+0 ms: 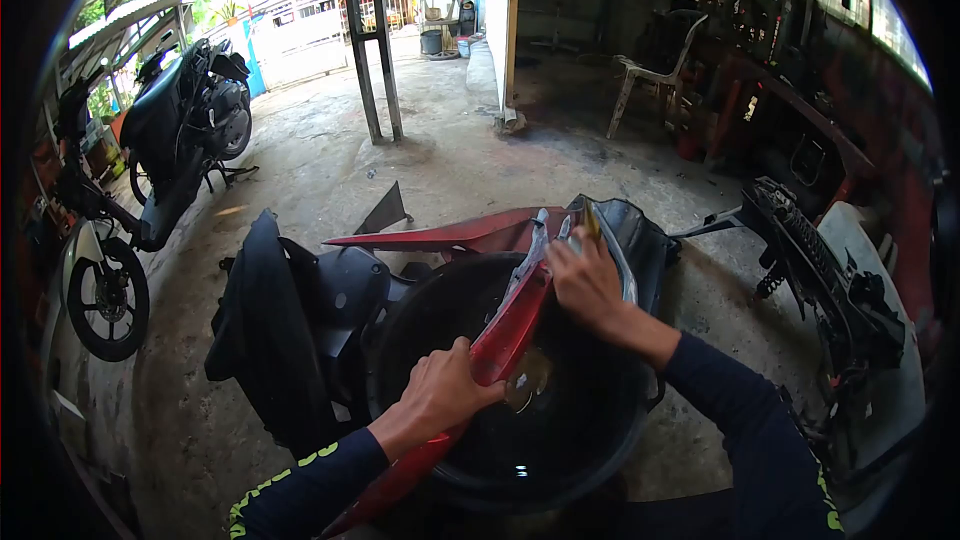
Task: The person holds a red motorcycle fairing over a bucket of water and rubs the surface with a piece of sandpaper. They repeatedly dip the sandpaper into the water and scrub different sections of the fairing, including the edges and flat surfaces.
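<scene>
My left hand (440, 385) is wrapped around a long red motorcycle fairing panel (508, 335), which slants over a round black tub (405, 380). Water with a few glints shows in the tub. At the panel's upper end, where its surface is whitish grey, my right hand (588, 278) is closed around a small yellowish-brown piece (592, 223) whose exact kind I cannot make out. Behind the tub lies another red panel (450, 233). Dark plastic body parts (275, 325) stand against the tub's left side, and a dark grey part (640, 245) sits beyond my right hand.
A black motorcycle (190, 115) is parked at the left, near a front wheel (108, 300). At the right is a dark frame part (815, 270) beside a pale panel (890, 360). A metal post (372, 50) and a plastic chair (660, 70) stand farther back.
</scene>
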A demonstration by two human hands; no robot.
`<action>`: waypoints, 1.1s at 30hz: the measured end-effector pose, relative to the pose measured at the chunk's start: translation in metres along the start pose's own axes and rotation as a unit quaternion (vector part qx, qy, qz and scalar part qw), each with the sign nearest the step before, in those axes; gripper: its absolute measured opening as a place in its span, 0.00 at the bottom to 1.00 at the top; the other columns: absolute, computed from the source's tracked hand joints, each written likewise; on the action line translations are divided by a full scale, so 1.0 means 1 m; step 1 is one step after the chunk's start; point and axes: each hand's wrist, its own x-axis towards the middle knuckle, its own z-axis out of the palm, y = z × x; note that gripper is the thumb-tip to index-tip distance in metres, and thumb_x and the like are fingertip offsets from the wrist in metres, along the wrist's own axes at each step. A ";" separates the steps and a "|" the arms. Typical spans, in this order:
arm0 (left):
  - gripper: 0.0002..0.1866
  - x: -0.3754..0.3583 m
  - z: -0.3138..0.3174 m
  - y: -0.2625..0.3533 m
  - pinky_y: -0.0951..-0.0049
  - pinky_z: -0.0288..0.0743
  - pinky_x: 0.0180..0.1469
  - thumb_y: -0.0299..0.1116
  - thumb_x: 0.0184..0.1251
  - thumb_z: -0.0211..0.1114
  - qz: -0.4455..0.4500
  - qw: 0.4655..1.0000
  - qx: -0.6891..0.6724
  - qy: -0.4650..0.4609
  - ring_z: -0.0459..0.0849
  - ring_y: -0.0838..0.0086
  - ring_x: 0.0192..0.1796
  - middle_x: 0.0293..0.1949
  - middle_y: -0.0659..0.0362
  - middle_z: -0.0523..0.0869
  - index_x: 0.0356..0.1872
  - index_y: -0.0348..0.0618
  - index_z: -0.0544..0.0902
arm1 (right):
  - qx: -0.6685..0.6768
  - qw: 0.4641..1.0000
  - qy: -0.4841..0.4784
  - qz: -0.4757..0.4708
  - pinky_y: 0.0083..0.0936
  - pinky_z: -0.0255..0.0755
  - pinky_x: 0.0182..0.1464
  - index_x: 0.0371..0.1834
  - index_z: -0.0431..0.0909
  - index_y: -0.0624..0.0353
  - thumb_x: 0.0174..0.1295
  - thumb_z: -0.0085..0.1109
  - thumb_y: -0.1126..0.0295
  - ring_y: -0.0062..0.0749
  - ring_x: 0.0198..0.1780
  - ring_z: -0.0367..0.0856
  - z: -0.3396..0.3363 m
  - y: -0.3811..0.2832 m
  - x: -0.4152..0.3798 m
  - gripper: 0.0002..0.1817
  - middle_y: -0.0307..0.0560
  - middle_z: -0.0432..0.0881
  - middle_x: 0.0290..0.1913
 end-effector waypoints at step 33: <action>0.39 0.009 0.004 -0.019 0.51 0.83 0.49 0.60 0.50 0.81 0.002 0.999 -0.010 0.034 0.91 0.43 0.42 0.35 0.37 0.89 0.43 0.28 0.82 | 0.082 0.994 0.067 -0.019 0.48 0.72 0.70 0.57 0.87 0.57 0.60 0.65 0.71 0.52 0.67 0.75 -0.004 0.005 0.000 0.20 0.44 0.87 0.60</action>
